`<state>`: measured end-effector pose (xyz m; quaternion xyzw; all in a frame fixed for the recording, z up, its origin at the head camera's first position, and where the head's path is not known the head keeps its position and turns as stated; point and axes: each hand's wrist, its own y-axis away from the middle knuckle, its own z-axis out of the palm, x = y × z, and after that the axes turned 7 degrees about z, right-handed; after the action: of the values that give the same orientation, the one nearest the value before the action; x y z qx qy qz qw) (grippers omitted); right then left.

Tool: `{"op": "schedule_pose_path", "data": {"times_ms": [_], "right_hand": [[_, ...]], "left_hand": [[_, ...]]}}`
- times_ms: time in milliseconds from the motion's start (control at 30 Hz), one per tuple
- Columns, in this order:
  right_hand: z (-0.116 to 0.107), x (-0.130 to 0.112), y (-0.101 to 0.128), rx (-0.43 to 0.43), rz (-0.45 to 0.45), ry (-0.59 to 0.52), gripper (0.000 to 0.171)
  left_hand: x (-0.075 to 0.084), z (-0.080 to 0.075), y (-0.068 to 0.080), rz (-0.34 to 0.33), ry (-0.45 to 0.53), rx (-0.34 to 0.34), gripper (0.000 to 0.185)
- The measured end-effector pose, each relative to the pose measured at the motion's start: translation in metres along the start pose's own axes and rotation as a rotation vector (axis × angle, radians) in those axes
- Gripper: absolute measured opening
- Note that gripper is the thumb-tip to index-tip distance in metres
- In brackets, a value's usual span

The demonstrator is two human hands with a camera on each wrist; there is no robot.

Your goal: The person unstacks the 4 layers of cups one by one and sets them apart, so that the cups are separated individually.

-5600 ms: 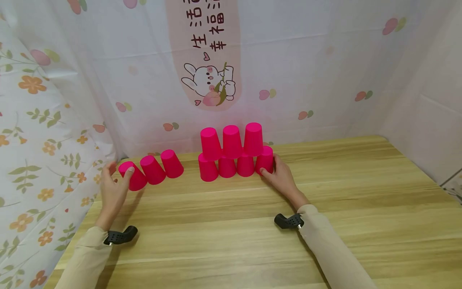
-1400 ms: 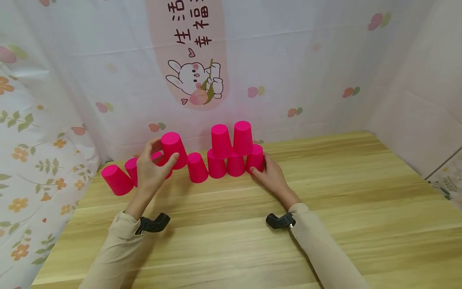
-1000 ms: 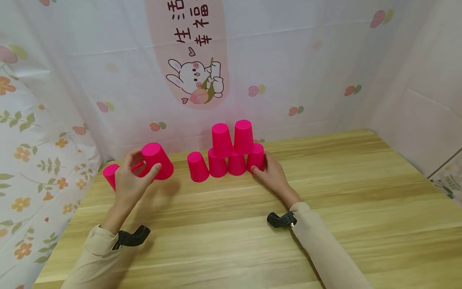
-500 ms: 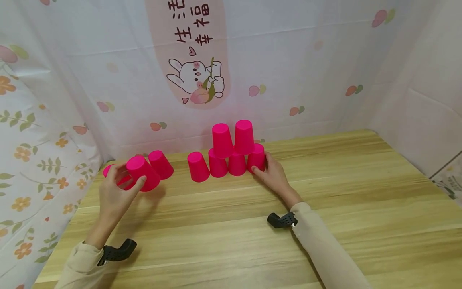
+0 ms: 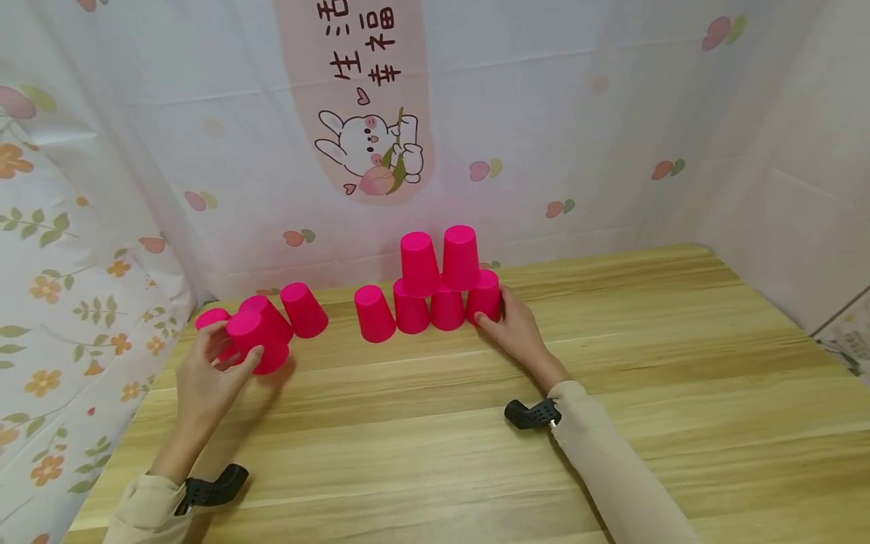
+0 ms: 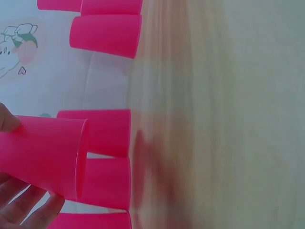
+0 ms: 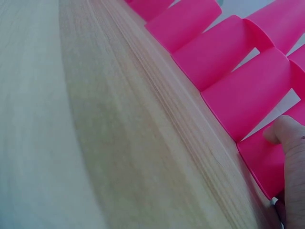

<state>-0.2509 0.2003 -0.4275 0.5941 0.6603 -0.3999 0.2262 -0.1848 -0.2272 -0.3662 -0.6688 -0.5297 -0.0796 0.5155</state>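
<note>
My left hand holds an upside-down pink cup between thumb and fingers. In the left wrist view the rim of this held cup hangs clear of the wooden surface. Just behind it stand three more inverted cups, among them a middle cup and a right cup; the left one is partly hidden by my fingers. My right hand grips the end cup of a bottom row of inverted cups. Two upper cups sit across that row's right part; its leftmost cup bears nothing.
The wooden table extends in front of the cups and to the right. A white printed curtain hangs right behind it, and a floral cloth hangs along the left side. Each wrist wears a black mount.
The left cup of the upper tier has been lifted off. My left hand has carried it leftward and down, in front of the separate three. My right hand keeps its grip on the end cup.
</note>
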Motion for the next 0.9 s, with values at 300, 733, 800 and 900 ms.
{"op": "schedule_pose_path", "data": {"times_ms": [300, 733, 800, 900], "right_hand": [[-0.001, 0.000, -0.001, -0.006, 0.003, 0.007, 0.059], [0.000, 0.000, -0.002, 0.007, -0.008, -0.009, 0.059], [0.000, 0.001, -0.002, 0.011, -0.011, -0.008, 0.058], [-0.002, 0.001, -0.001, -0.001, -0.002, -0.013, 0.058]], "left_hand": [[-0.015, -0.006, 0.007, -0.052, -0.038, 0.030, 0.052], [-0.028, -0.009, 0.008, -0.157, -0.070, -0.028, 0.054], [-0.027, -0.010, 0.008, -0.135, -0.081, -0.056, 0.053], [-0.028, -0.010, 0.010, -0.112, -0.108, -0.092, 0.050]]}}
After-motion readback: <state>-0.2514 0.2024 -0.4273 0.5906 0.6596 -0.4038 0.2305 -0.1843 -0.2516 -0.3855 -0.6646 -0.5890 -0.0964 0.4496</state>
